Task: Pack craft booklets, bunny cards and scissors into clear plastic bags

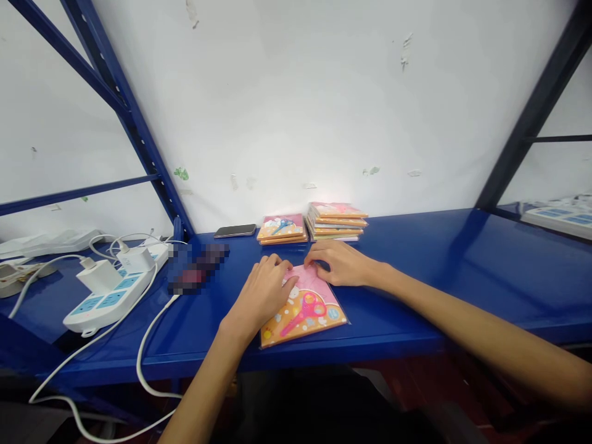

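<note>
A flat craft-paper pack [319, 290] in clear plastic lies slightly turned near the table's front edge. Pink children's scissors [308, 311] show on its pink and orange front. My left hand [266, 290] covers the pack's left side, thumb over the top face and fingers curled at the far left corner. At the far edge, my right hand [340, 262] has its thumb and bent fingers closed on the plastic. What lies under the fingertips is hidden. Behind my hands are a low pile of similar packs [282, 228] and a taller stack [337, 220].
A dark phone [235, 230] lies by the wall. To the left, a white power strip [115, 293] carries plugged-in chargers, and a white cable [143, 345] loops over the table edge from a blurred-out device [198, 269]. Blue metal posts [134, 123] frame the blue tabletop [430, 259].
</note>
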Available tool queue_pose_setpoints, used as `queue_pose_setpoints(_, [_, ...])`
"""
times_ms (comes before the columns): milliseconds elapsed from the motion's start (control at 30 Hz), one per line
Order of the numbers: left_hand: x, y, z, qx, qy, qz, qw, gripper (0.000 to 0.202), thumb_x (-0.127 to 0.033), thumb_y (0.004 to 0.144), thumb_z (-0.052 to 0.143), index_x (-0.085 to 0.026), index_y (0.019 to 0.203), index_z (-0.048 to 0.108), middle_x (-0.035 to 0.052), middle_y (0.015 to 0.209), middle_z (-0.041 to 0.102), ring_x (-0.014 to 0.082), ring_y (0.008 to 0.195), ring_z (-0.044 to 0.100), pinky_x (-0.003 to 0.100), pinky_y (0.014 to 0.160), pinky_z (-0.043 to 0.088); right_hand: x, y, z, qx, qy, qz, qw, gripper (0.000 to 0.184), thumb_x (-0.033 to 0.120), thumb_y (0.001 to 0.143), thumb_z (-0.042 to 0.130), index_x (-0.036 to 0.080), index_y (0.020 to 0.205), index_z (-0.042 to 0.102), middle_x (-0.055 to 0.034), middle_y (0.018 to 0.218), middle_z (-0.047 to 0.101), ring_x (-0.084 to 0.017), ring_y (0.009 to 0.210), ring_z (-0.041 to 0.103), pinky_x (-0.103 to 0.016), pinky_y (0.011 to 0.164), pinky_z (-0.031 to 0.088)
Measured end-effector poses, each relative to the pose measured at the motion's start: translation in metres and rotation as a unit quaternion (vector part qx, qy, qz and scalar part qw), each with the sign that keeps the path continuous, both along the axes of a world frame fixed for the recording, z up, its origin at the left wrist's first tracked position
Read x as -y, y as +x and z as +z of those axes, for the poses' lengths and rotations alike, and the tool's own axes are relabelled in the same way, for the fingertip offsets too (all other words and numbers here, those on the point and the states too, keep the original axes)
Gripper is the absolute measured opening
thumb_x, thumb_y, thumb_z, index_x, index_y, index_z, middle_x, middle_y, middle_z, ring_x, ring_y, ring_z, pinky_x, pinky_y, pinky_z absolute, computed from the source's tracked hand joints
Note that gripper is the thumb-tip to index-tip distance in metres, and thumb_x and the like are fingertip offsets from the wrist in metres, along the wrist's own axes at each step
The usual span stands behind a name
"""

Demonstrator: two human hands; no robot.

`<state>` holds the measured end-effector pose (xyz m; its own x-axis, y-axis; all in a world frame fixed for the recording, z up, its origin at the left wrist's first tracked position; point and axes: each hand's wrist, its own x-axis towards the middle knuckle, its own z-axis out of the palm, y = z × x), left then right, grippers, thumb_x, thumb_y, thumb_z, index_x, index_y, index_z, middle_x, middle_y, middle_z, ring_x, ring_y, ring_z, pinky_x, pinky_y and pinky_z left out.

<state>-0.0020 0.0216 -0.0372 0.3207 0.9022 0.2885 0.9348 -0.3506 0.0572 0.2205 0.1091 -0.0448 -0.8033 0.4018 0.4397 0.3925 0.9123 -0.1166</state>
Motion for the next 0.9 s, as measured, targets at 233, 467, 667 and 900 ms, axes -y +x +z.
queue_pose_setpoints(233, [0.004, 0.004, 0.004, -0.015, -0.009, -0.035, 0.999, 0.035, -0.026, 0.105, 0.039, -0.014, 0.122, 0.068, 0.012, 0.118, 0.066, 0.0273, 0.111, 0.06, 0.04, 0.097, 0.047, 0.003, 0.0, 0.002, 0.0, -0.034, 0.009, 0.999, 0.039, 0.006, 0.078, 0.051, 0.016, 0.11, 0.072, -0.0085, 0.105, 0.073, -0.023, 0.096, 0.066, -0.036, 0.09, 0.049])
queue_pose_setpoints(467, [0.011, 0.0, 0.011, -0.01, -0.015, -0.003, 1.0, 0.029, -0.028, 0.102, 0.046, -0.013, 0.113, 0.069, 0.0141, 0.112, 0.069, 0.0305, 0.106, 0.063, 0.042, 0.091, 0.049, 0.005, 0.001, 0.005, -0.017, -0.062, -0.01, 0.998, 0.036, 0.005, 0.078, 0.049, 0.015, 0.1, 0.075, -0.0084, 0.099, 0.077, -0.023, 0.09, 0.069, -0.035, 0.086, 0.051])
queue_pose_setpoints(667, [0.01, 0.006, 0.007, -0.002, -0.019, -0.017, 1.0, 0.032, -0.028, 0.101, 0.046, -0.016, 0.121, 0.067, 0.0122, 0.118, 0.067, 0.0294, 0.112, 0.061, 0.04, 0.096, 0.048, 0.008, -0.005, 0.005, -0.022, -0.06, -0.005, 0.998, 0.042, 0.003, 0.074, 0.049, 0.016, 0.101, 0.078, -0.0065, 0.101, 0.079, -0.021, 0.092, 0.071, -0.032, 0.089, 0.051])
queue_pose_setpoints(900, [0.009, -0.007, 0.011, 0.004, -0.012, 0.028, 1.0, 0.026, -0.03, 0.095, 0.052, -0.013, 0.101, 0.071, 0.0153, 0.098, 0.071, 0.0338, 0.096, 0.067, 0.045, 0.086, 0.051, 0.007, -0.004, 0.004, -0.025, -0.045, -0.031, 0.998, 0.04, 0.002, 0.075, 0.049, 0.016, 0.095, 0.08, -0.0077, 0.099, 0.08, -0.023, 0.091, 0.072, -0.035, 0.088, 0.051])
